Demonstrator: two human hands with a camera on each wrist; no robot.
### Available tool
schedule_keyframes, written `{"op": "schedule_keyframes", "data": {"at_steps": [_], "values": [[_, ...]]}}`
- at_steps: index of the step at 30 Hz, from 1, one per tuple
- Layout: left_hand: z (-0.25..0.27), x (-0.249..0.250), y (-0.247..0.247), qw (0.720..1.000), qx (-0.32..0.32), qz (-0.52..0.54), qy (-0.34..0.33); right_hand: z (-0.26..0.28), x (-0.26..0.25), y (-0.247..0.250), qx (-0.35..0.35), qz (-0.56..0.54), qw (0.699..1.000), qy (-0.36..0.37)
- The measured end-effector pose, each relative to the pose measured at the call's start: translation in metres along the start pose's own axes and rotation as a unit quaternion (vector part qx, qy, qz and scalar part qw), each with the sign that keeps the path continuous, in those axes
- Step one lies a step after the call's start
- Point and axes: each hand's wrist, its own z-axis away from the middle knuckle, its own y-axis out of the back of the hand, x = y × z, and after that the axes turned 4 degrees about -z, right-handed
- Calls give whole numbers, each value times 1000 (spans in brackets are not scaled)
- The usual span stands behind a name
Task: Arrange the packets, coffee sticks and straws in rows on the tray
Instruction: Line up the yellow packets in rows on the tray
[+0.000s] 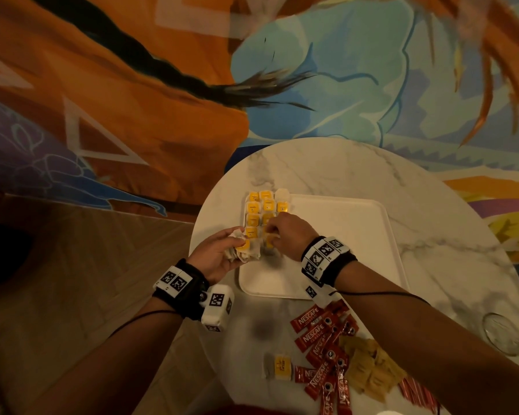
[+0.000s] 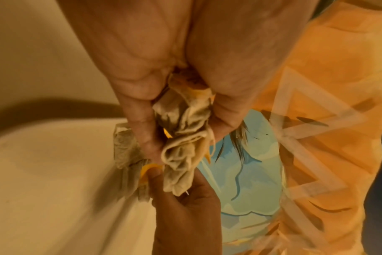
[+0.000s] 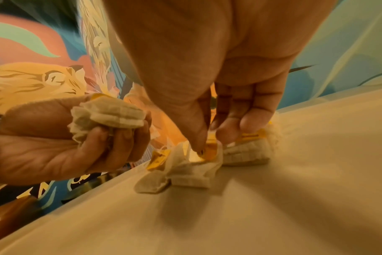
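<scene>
Right hand (image 1: pixel 285 235) sits low over the left part of the tray (image 1: pixel 342 235), thumb and fingertips (image 3: pixel 199 141) pinched together on the yellow tag of a tea bag (image 3: pixel 192 165) that lies on the tray surface. From the right wrist view we see this bag crumpled, its tag lifted between the fingers, with another bag touching it on the far side. Left hand (image 1: pixel 219 253) hovers just beside, at the tray's left edge, fingers curled around a bunch of tea bags (image 2: pixel 181 138); yellow tags poke out between the folds. Beyond both hands we note the placed tea bags (image 1: pixel 262 211) in short rows at the tray's far left corner, yellow tags up, close-packed and touching. The rest of the tray is bare white. The tray rests on a round marble table (image 1: pixel 432 235). Nearer the person, off the tray, we log a loose heap of red coffee sticks (image 1: pixel 324 348), overlapping at odd angles, with pale brown packets (image 1: pixel 369 372) piled just right of them and thin red-striped straws (image 1: pixel 417 393) at the table's near edge. A lone tea bag (image 1: pixel 277 366) lies left of the sticks. A clear glass (image 1: pixel 504 333) stands at the right rim, well apart from the tray.
</scene>
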Motion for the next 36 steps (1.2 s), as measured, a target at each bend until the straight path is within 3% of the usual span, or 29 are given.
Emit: {"op": "schedule_keyframes", "data": {"at_steps": [4, 7, 9, 17, 22, 28, 36], "values": [[-4, -2, 0, 999, -22, -19, -18, 11, -7, 4, 71, -85, 993, 31], [-5, -2, -2, 998, -40, -39, -31, 23, -15, 7, 9, -239, 969, 58], [-6, -2, -4, 997, -43, -43, -37, 26, -13, 2, -15, -273, 959, 69], [-5, -4, -13, 994, -50, -87, -46, 32, -2, -10, 5, -300, 953, 46], [-3, -2, -18, 993, -53, -101, -39, 37, 8, -10, 78, -328, 941, 16], [-7, 4, -18, 998, -35, -44, -24, 38, 32, -3, 137, -337, 930, -54], [-10, 10, -10, 999, -47, 0, -4, 38, 50, -5, 123, -248, 950, -147]]}}
